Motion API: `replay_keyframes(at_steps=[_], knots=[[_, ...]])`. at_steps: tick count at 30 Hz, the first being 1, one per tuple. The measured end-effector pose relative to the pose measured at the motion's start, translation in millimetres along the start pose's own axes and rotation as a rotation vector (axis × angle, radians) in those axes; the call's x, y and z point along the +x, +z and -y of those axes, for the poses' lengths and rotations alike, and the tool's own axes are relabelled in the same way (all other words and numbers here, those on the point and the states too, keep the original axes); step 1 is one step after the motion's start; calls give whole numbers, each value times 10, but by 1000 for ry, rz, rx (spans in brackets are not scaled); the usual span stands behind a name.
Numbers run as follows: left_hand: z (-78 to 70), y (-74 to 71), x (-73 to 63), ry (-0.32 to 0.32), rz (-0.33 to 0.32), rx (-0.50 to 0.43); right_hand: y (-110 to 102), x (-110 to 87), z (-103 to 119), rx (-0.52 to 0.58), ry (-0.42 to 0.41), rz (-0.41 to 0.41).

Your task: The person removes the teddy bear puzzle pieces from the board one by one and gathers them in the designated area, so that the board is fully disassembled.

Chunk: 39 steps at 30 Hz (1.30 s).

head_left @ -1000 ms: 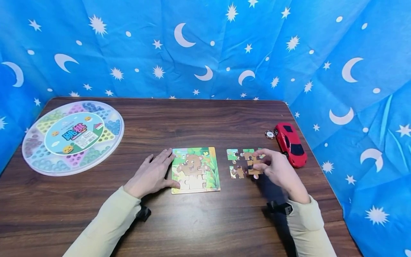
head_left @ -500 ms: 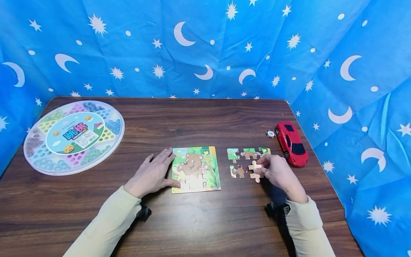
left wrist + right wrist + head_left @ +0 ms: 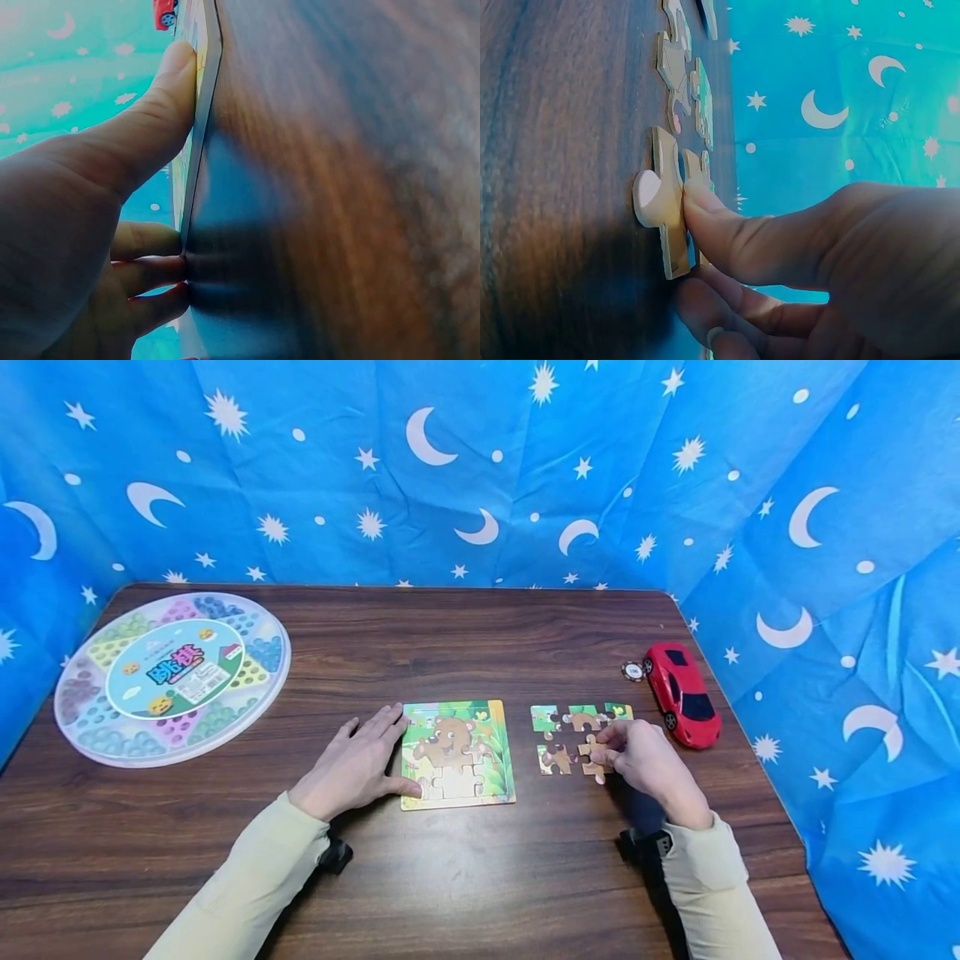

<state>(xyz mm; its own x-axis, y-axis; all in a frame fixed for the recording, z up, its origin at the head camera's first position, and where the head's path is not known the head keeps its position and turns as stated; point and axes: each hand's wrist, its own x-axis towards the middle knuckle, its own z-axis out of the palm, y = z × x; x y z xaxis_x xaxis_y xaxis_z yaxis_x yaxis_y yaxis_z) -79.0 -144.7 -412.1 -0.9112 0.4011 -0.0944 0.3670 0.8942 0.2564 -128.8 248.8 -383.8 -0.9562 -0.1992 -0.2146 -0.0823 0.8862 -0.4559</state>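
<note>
My right hand [image 3: 654, 768] pinches a brown puzzle piece [image 3: 588, 748] with a pale round tab, low over the table. In the right wrist view, the thumb lies on the piece's [image 3: 673, 247] face and other fingers sit at its edge. Close by lie a bear-pattern piece [image 3: 553, 761] and several pieces in a row, among them a green corner piece [image 3: 543, 718]. My left hand [image 3: 352, 772] rests at the left side of a square bear puzzle board [image 3: 495, 710], fingers extended and thumb on its lower left corner. Pale gaps show in the board's lower middle.
A red toy car [image 3: 681, 695] stands at the right edge of the table, beside a poker chip [image 3: 632, 671]. On the far left lies a round Chinese checkers set [image 3: 176, 681]. A blue star-and-moon cloth [image 3: 480, 468] hangs behind and to the right.
My right hand has moved slightly down and toward me, uncovering the yellow-and-green piece at the upper right. The brown piece in its fingers tilted, then levelled. My left hand stays still.
</note>
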Motion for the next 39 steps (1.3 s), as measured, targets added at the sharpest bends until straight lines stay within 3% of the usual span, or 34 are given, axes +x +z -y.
replay_keyframes(at_steps=[24, 29, 33, 39], knots=[[2, 3, -10, 6, -8, 18, 20, 41, 63, -68, 33, 15], [-1, -1, -7, 6, -7, 13, 5, 11, 104, -133, 56, 11], [-2, -7, -9, 8, -9, 14, -8, -23, 197, -162, 12, -26], [-1, -7, -13, 6, -13, 7, 85, 17, 514, -46, -167, -98]])
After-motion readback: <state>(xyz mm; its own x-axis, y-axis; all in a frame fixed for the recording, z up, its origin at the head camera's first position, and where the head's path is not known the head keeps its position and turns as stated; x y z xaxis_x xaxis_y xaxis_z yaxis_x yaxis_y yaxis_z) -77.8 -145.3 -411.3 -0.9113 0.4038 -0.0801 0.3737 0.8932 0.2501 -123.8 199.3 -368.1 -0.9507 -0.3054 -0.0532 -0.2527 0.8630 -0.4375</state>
